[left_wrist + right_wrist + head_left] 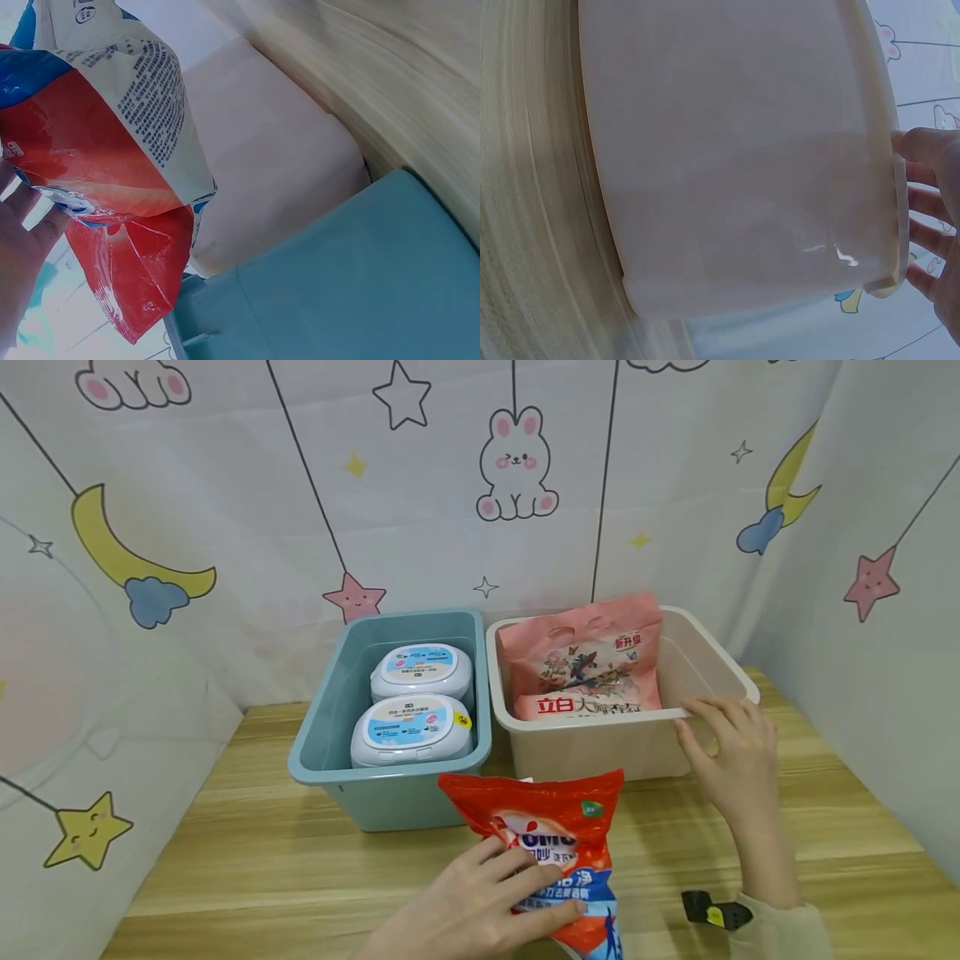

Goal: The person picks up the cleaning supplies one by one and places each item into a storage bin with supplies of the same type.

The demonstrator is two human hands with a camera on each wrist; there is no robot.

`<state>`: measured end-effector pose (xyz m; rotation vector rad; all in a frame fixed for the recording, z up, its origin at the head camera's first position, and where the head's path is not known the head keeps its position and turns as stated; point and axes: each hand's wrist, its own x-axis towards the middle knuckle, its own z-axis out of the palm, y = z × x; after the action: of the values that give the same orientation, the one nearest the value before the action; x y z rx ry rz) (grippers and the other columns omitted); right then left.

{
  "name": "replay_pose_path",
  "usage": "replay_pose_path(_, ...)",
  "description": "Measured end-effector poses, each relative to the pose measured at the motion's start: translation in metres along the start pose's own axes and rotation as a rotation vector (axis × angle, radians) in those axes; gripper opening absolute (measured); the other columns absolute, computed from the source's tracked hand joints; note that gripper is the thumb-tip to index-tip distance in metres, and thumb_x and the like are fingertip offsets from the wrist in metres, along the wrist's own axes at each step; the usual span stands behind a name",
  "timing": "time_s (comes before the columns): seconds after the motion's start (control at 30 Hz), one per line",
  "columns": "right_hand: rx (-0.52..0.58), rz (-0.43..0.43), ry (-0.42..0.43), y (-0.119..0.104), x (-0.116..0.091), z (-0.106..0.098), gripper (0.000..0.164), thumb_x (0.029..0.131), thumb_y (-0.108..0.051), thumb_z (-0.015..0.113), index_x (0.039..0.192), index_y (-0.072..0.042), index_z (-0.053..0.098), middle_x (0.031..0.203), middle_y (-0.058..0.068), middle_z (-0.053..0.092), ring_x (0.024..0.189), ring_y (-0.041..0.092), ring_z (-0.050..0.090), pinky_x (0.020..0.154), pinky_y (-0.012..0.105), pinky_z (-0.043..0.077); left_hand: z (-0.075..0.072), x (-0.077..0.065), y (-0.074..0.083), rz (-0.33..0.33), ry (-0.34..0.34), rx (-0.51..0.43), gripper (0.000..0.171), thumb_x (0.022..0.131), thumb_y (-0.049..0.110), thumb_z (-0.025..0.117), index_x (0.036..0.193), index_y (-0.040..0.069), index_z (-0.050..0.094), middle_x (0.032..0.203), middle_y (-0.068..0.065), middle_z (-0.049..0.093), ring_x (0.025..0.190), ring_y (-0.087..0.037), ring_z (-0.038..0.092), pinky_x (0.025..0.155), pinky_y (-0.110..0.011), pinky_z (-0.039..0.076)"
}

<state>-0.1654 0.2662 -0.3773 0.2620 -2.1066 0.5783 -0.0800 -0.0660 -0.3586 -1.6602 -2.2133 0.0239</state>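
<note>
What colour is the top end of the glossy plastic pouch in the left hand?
The pouch's top end is red, clearest in the head view.

The red bag [592,845] has big letters that look like OMO. Lower down, 净 stands on its blue band. Its green tag [592,809], between 1 and 2 o'clock, is too tiny to read. The pink bag [581,664] says 立白 at 7 o'clock and 新升级 at 2 o'clock. The near box [397,727] and far box [422,664] have words too small to read. In the left wrist view, the small print [154,105] on the red bag is blurry.
</note>
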Motion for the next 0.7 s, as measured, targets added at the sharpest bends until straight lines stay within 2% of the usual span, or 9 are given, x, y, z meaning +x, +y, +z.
replay_pose_path(0.53, 0.010, -0.017, 0.023, 0.004, -0.002, 0.004, 0.031, 0.073, -0.005, 0.077, 0.104, -0.003, 0.072, 0.103, 0.018, 0.067, 0.101, 0.039, 0.052, 0.086, 0.055, 0.034, -0.012, 0.006, -0.004, -0.002, -0.021, -0.040, 0.060, 0.091, 0.064, 0.043, 0.143, 0.035, 0.041, 0.142, 0.008, 0.052, 0.116, -0.007, 0.055, 0.103, -0.026, 0.044)
replay_pose_path(0.7, 0.008, -0.014, 0.017, 0.002, -0.002, 0.003, 0.030, 0.074, -0.005, 0.076, 0.104, -0.002, 0.071, 0.103, 0.018, 0.067, 0.101, 0.039, 0.052, 0.087, 0.055, 0.034, -0.014, 0.009, -0.005, 0.009, 0.012, -0.033, 0.059, 0.092, 0.064, 0.043, 0.143, 0.034, 0.043, 0.142, 0.008, 0.052, 0.115, -0.007, 0.055, 0.102, -0.025, 0.044)
